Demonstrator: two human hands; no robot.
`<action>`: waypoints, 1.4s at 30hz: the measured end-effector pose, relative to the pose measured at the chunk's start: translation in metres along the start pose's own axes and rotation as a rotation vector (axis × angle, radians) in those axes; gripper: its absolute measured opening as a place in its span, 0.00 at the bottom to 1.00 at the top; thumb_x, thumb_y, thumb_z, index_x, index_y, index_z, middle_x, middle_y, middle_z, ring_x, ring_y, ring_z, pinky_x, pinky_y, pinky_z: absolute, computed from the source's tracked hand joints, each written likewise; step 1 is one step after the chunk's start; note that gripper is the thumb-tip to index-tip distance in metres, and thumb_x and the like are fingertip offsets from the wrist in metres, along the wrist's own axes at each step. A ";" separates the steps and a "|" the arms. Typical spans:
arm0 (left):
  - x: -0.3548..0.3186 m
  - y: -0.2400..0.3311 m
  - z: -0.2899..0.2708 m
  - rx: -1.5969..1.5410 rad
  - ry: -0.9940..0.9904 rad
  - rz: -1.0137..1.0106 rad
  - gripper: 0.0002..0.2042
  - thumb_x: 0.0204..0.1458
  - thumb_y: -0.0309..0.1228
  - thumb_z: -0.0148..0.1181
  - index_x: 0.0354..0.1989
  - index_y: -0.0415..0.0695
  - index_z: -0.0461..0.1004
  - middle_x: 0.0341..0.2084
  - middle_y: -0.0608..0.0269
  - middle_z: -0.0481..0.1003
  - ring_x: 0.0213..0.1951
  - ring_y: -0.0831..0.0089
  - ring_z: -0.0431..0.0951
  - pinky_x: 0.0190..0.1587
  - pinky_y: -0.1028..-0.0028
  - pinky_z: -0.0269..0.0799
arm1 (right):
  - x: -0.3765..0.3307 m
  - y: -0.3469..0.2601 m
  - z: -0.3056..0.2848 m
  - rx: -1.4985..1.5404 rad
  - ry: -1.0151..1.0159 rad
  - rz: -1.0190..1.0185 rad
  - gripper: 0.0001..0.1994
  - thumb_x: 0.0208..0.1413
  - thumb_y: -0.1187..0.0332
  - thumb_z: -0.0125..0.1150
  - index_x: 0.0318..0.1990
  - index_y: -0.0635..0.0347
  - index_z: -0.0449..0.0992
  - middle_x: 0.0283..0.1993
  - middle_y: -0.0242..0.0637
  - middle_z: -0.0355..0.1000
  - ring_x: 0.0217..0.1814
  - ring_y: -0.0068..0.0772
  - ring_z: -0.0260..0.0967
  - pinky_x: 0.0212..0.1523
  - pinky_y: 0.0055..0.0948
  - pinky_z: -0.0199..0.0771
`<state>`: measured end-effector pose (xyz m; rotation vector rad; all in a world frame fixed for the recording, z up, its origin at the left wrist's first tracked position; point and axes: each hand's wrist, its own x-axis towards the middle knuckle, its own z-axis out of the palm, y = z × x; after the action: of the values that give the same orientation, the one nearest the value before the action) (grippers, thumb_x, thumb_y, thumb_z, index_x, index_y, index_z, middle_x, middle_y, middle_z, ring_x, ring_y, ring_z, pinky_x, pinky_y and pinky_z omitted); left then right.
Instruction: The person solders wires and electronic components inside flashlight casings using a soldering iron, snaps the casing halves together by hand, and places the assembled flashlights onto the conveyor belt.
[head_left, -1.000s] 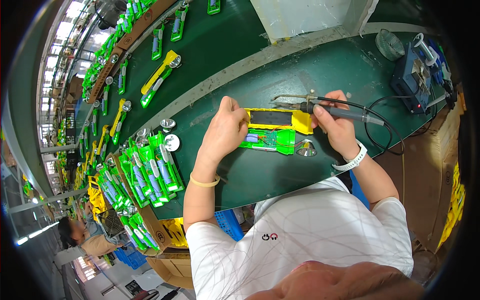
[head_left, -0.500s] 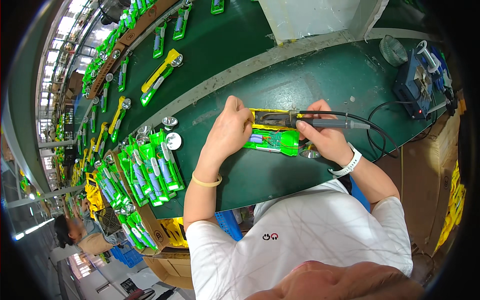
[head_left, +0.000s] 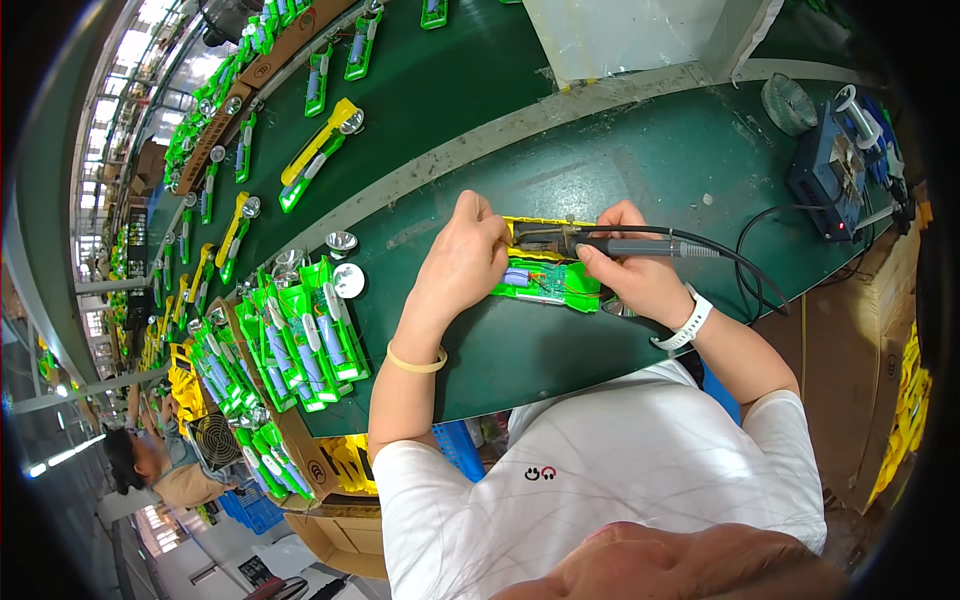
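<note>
Right hand (head_left: 640, 280) grips grey-handled soldering iron (head_left: 610, 243), tip at 9 o'clock. Left hand (head_left: 462, 262) curled, pressing down green-and-yellow plastic flashlight half (head_left: 545, 282) lying mid green workbench (head_left: 640, 160), between both hands.

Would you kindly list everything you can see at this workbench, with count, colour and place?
Open flashlight body: one, green and yellow, on the bench under both hands.
Soldering iron: one, grey handle, black cord, tip over the flashlight body.
Soldering station: one, blue, far right of bench.
Flashlight shells: many, green, stacked at left.
Reflector cups: several, silver, beside the stack.
Conveyor belt: one, dark green, carrying more flashlights.
Cardboard box: one, brown, right.
Left hand: steadies the flashlight body.
Right hand: holds the soldering iron.
</note>
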<state>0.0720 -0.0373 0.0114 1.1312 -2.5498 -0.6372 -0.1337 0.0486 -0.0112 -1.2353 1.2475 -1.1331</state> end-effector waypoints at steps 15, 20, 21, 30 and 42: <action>0.002 0.000 -0.001 -0.005 -0.004 -0.026 0.06 0.37 0.19 0.54 0.26 0.36 0.72 0.30 0.56 0.63 0.32 0.62 0.69 0.36 0.71 0.68 | -0.003 0.009 -0.045 0.292 0.296 -0.161 0.11 0.56 0.69 0.54 0.38 0.59 0.58 0.33 0.40 0.71 0.28 0.19 0.67 0.26 0.15 0.65; 0.003 0.002 -0.001 -0.001 0.005 0.027 0.05 0.37 0.19 0.55 0.25 0.37 0.72 0.29 0.54 0.64 0.33 0.60 0.68 0.36 0.70 0.68 | -0.009 0.020 -0.045 0.276 0.304 -0.111 0.10 0.56 0.70 0.52 0.40 0.59 0.57 0.32 0.37 0.66 0.28 0.24 0.69 0.30 0.20 0.71; 0.002 0.001 0.000 0.005 0.002 0.022 0.05 0.37 0.19 0.55 0.25 0.37 0.72 0.28 0.54 0.64 0.33 0.60 0.68 0.37 0.70 0.68 | -0.009 0.022 -0.045 0.300 0.296 -0.107 0.09 0.56 0.71 0.51 0.39 0.59 0.57 0.32 0.37 0.66 0.28 0.25 0.69 0.30 0.21 0.71; -0.004 0.006 -0.002 0.021 -0.017 -0.032 0.05 0.38 0.20 0.55 0.26 0.38 0.73 0.29 0.55 0.63 0.33 0.61 0.68 0.36 0.70 0.68 | -0.016 0.021 -0.047 0.335 0.311 -0.182 0.09 0.56 0.73 0.51 0.39 0.59 0.57 0.33 0.35 0.65 0.32 0.23 0.68 0.36 0.22 0.72; -0.001 0.006 -0.005 0.010 -0.039 -0.039 0.04 0.40 0.21 0.55 0.26 0.38 0.72 0.29 0.57 0.62 0.33 0.63 0.67 0.36 0.71 0.68 | -0.034 0.018 -0.076 0.339 0.485 -0.239 0.09 0.56 0.72 0.51 0.40 0.61 0.59 0.35 0.35 0.63 0.33 0.25 0.69 0.35 0.26 0.75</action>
<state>0.0707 -0.0339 0.0184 1.1858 -2.5724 -0.6624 -0.2113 0.0812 -0.0240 -0.8934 1.2025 -1.8155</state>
